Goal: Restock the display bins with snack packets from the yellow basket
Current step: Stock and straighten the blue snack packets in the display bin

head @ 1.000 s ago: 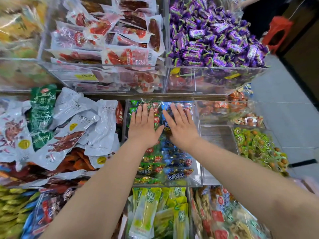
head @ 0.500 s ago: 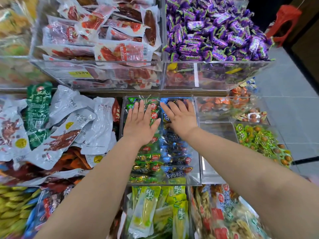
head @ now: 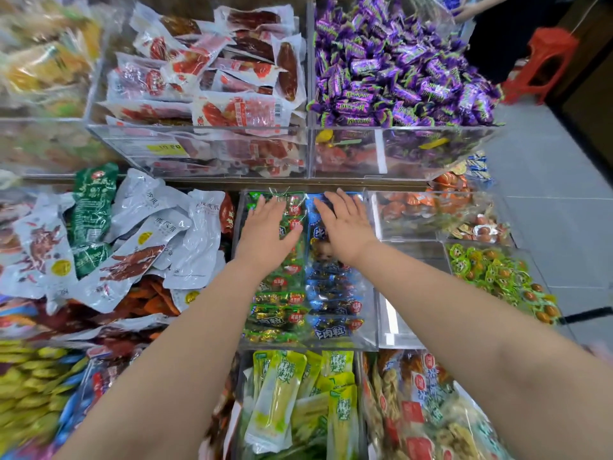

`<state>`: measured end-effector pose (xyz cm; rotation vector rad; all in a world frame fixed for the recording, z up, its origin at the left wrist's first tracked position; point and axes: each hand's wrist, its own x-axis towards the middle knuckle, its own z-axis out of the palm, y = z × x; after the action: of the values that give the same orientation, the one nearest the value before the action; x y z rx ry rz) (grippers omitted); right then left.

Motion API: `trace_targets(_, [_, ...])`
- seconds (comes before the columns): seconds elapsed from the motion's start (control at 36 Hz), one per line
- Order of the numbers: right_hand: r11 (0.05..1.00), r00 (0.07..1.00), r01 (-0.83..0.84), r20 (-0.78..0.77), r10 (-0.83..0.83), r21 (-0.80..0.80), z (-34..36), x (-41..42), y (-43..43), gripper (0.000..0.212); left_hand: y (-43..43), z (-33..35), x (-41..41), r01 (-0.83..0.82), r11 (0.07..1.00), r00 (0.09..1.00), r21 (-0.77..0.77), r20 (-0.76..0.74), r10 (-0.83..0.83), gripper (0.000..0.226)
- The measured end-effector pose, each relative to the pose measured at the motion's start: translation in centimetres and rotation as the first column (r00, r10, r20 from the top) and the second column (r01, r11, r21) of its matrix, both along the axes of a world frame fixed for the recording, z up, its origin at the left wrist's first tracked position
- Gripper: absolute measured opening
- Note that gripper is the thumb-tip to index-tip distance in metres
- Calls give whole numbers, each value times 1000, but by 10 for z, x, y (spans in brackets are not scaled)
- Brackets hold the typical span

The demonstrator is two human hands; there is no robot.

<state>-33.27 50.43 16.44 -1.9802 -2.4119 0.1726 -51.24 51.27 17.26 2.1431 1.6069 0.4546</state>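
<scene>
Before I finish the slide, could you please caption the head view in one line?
Left hand and right hand rest flat on green and blue snack packets in a clear bin.

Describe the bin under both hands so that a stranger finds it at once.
Start from the purple candies on the upper shelf. Below their left edge, on the lower shelf, a clear bin lies under the left hand and right hand. Only it holds two neat columns: green packets left, blue packets right.

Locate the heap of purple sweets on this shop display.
In the head view, the purple sweets lie heaped at the upper right, just right of the red sausage packets and left of the red stool.
</scene>
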Motion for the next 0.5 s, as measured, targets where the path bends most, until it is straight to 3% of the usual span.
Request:
trace_targets(0.08, [995,994,7,-109,4,98,8,1,-21,64,-22,23,0,-108,992,961,70,263,86,41])
trace_targets(0.14, [990,980,25,-200,3,138,10,0,-39,50,-44,38,1,-174,984,894,26,424,146,17])
trace_targets(0.22, [981,921,100,-388,-29,164,8,-2,-70,33,-76,52,7,-165,950,745,-265,598,296,16])
trace_targets(0.31, [966,795,241,-590,-139,96,6,-6,-113,24,-110,50,14,-21,839,642,-544,636,429,17])
trace_targets(0.39, [915,634,403,-722,-277,2,-2,-12,-165,19,-151,38,20,116,762,658,-637,624,421,20])
trace_targets(0.5, [770,390,602,-763,-515,-212,-31,-18,-241,16,-198,12,19,288,713,809,-639,561,176,25])
